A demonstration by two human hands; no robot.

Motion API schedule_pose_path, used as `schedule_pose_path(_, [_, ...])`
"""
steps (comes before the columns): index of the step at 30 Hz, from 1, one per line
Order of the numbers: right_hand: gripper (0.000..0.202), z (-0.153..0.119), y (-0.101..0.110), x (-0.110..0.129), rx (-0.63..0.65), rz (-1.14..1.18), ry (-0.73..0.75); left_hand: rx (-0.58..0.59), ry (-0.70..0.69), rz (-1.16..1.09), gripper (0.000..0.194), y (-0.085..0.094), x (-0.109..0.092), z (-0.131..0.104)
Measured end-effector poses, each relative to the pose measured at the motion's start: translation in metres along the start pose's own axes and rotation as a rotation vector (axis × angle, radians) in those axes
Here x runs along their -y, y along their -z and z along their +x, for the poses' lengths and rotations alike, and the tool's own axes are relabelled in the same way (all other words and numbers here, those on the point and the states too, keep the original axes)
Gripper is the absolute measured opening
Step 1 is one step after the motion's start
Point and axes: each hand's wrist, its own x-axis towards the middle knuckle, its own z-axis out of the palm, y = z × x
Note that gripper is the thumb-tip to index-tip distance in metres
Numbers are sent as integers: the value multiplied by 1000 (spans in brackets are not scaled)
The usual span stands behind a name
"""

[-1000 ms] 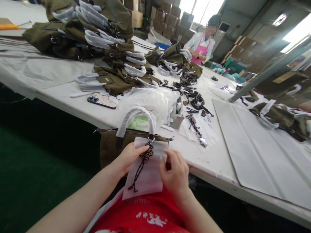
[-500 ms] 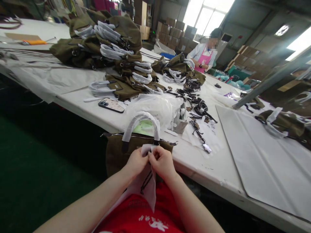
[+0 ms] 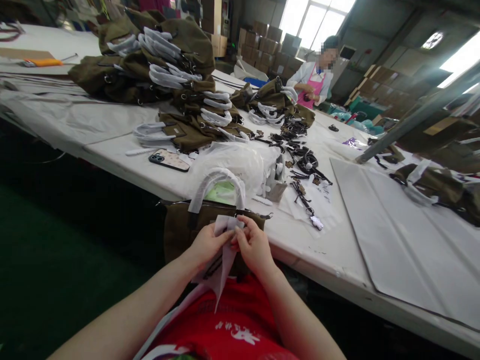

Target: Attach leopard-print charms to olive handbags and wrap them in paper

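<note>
An olive-brown bag (image 3: 176,231) hangs at the table's near edge, its wrapped white handle (image 3: 218,175) standing up. In front of it, my left hand (image 3: 207,244) pinches a thin white sheet (image 3: 224,263) near its top. My right hand (image 3: 253,243) is closed on the same sheet's upper right side, just below the handle's right end, fingertips close to the left ones. Part of a dark cord shows behind the sheet. Beyond the handle lies a clear plastic bundle (image 3: 240,162).
Olive bags (image 3: 183,50) are piled at the back left. A phone (image 3: 169,159) lies left of the plastic. Black straps and charms (image 3: 307,162) spread to the right, beside a large grey sheet (image 3: 397,240). A person in a pink apron (image 3: 311,87) stands across the table (image 3: 318,255).
The white sheet has shifted and folded, its lower tip now further left. My right fingers have moved up slightly and spread a little around the sheet. The view has shifted slightly.
</note>
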Motion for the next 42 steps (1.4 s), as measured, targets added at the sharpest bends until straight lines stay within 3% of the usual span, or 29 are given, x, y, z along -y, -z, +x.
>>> schedule_pose_path(4, [29, 2, 13, 2, -132, -263, 10, -8, 69, -97, 35, 6, -7, 2])
schedule_pose_path(8, [44, 17, 11, 10, -22, -464, -12, 66, 137, -126, 34, 10, -13, 2])
schedule_pose_path(10, [43, 25, 6, 14, -38, -536, -14, 49, 130, -85, 32, 11, -12, 3])
schedule_pose_path(18, [38, 26, -9, 9, -188, -678, -37, -123, -231, 489, 16, 17, -1, 6])
schedule_pose_path(21, [37, 24, -6, 6, -168, -638, -51, -139, -249, 541, 11, 16, 0, 7])
schedule_pose_path(26, [36, 26, 2, 6, -5, -450, -55, -67, -189, 515, 13, 11, -6, 7])
schedule_pose_path(30, [35, 24, -1, 7, -95, -525, -79, -102, -175, 490, 11, 8, -7, 4])
schedule_pose_path(34, [34, 23, -7, 8, -167, -614, -72, -170, -146, 317, 22, 8, -1, 5])
schedule_pose_path(42, [37, 24, -2, 5, -143, -551, -91, -91, -128, 134, 31, -4, -1, 6])
